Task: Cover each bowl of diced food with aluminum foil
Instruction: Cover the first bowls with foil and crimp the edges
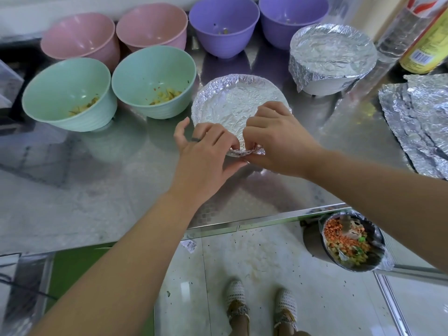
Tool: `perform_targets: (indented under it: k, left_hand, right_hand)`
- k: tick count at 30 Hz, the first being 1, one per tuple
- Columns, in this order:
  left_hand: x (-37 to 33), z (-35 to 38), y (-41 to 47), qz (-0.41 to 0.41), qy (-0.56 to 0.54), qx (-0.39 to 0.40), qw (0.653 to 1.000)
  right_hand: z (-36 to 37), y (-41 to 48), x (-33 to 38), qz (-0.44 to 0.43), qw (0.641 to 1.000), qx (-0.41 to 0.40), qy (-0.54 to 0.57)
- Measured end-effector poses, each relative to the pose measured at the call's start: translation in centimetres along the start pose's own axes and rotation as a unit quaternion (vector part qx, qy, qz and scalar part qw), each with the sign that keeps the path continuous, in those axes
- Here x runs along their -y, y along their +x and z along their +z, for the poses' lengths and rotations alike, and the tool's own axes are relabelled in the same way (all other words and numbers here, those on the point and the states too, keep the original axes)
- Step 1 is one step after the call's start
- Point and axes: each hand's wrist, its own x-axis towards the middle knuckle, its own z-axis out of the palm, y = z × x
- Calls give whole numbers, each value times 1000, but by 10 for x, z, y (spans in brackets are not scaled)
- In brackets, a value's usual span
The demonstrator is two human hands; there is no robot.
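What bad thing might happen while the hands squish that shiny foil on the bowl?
The crinkled silver foil looks thin, so it may tear where the left hand and right hand pinch its near edge. The uncovered mint green bowl of diced food sits just beside the left hand; a careless wrist or elbow might knock it and spill it.

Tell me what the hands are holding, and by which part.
The left hand and the right hand both pinch the foil at its near edge, the side closest to the person.
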Motion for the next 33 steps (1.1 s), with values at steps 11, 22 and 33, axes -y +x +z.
perform_targets:
  k: [11, 22, 33]
  left_hand:
    - [3, -5, 6, -9, -63, -9, 998]
    - [8, -1, 3, 17, -30, 9, 999]
    - [9, 5, 4, 14, -12, -11, 1000]
  right_hand:
    - [-10, 11, 11, 84, 994, 50, 42]
    - [-8, 11, 10, 107, 992, 65, 22]
    - [-16, 10, 14, 90, 992, 71, 46]
